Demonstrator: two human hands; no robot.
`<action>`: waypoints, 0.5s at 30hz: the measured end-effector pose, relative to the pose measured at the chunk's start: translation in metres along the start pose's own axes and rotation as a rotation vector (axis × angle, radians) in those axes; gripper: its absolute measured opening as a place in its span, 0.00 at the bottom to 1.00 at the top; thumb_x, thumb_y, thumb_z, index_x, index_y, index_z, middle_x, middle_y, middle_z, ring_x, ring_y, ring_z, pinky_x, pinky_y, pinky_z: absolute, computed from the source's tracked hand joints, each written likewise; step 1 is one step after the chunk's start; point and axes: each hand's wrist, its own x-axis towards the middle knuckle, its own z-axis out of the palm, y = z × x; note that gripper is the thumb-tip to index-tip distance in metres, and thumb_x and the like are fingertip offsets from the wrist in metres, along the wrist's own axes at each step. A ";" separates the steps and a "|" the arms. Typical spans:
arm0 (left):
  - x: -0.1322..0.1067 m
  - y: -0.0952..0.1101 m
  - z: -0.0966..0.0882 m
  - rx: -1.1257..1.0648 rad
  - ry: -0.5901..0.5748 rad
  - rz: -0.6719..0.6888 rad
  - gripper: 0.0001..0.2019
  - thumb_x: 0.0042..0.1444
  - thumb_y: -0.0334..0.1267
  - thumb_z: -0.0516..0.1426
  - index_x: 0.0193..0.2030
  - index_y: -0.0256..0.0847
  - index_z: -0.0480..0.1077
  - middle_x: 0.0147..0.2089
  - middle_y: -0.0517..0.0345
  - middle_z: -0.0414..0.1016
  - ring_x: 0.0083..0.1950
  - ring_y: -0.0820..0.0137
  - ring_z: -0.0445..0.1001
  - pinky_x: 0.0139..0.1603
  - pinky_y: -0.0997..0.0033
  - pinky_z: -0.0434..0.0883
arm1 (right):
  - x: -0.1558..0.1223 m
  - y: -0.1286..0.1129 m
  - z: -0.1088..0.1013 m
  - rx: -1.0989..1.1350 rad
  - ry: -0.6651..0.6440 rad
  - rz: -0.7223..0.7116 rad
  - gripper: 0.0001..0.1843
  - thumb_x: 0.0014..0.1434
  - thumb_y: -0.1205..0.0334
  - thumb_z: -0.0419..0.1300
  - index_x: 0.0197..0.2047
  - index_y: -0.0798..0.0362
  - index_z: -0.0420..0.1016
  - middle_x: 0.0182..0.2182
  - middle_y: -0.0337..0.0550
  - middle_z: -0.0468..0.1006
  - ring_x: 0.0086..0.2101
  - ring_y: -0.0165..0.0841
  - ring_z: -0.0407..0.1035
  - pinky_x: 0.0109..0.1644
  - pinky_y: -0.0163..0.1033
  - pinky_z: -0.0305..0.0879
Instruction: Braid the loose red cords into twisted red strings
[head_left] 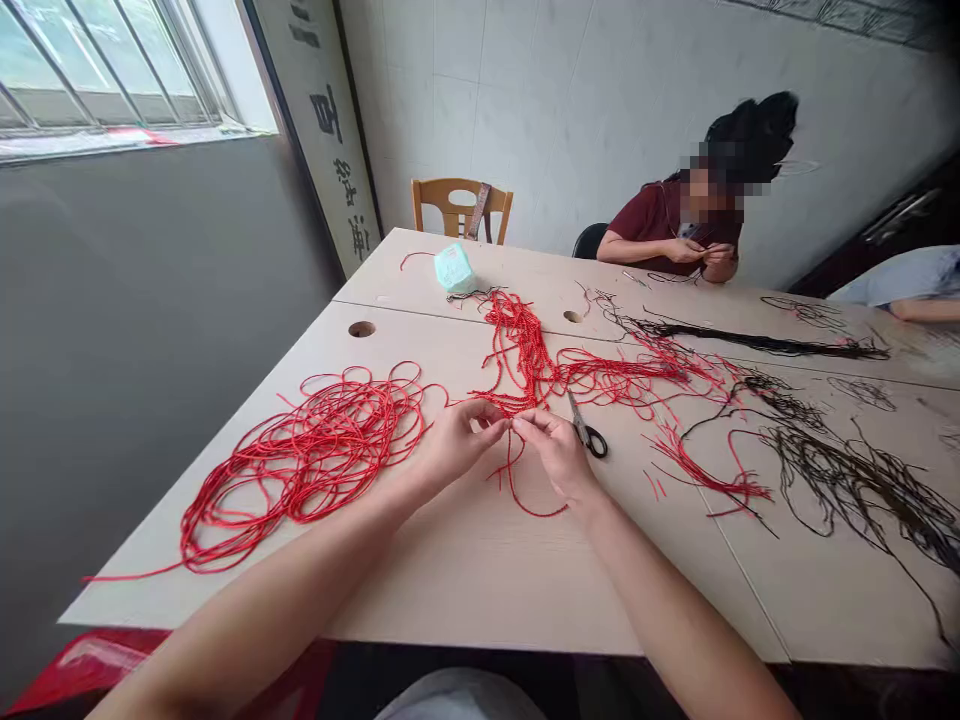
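At table centre, toward the near edge: two hands, one cord.

- Left hand (457, 440): one. Fingertips pressed together, pinching the cord (517, 492) at its top.
- Right hand (556, 452): one. Thumb and forefinger closed on the same cord, just beside the left pinch; the two sets of fingertips almost touch.
- Cord: one, red, thin. It is held between both pinches and drops below them in a loose loop that lies on the table (465, 585) between the wrists.
- Heap (315, 465): one, of loose red cord, left of the left hand and near it. The number of strands cannot be told.
- Bunch (525, 350): one, of red knotted lengths, beyond the hands, spreading rightward across the top.
- Scissors (587, 432): one pair, black handles, lying just right of the right hand and apart from it.
- Black strands (847, 470): several clumps at right, well apart from the hands. They are too tangled to count.
- Holes (361, 328): two, round, in the tabletop, one left of the bunch and one right of it.
- Packet (454, 268): one, pale green, at the far side.
- Chair (459, 205): one, wooden, behind the packet.
- Person (660, 225): one, dark red top, seated at the far edge with both hands raised together.
- Sleeve (911, 280): one, pale blue, at the right border.
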 end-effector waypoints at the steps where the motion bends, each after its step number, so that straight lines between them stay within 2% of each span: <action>1: 0.000 0.002 -0.001 0.003 0.002 0.019 0.10 0.54 0.45 0.55 0.31 0.40 0.71 0.31 0.61 0.74 0.33 0.72 0.69 0.35 0.73 0.63 | 0.001 0.000 0.000 -0.002 0.003 -0.001 0.10 0.54 0.56 0.59 0.31 0.54 0.73 0.26 0.37 0.68 0.29 0.29 0.60 0.35 0.34 0.56; 9: 0.002 0.008 -0.005 -0.038 0.003 0.028 0.13 0.54 0.47 0.56 0.32 0.40 0.74 0.32 0.58 0.76 0.31 0.72 0.70 0.34 0.73 0.64 | 0.001 -0.006 0.000 0.037 -0.044 0.013 0.10 0.53 0.55 0.59 0.32 0.54 0.72 0.24 0.36 0.66 0.27 0.28 0.57 0.32 0.33 0.54; 15: 0.000 0.008 -0.003 -0.037 -0.018 0.084 0.11 0.54 0.44 0.56 0.31 0.39 0.73 0.32 0.57 0.76 0.33 0.71 0.70 0.36 0.73 0.64 | 0.001 -0.006 -0.001 -0.013 -0.057 -0.006 0.09 0.52 0.56 0.59 0.30 0.55 0.71 0.24 0.36 0.66 0.26 0.27 0.57 0.31 0.33 0.53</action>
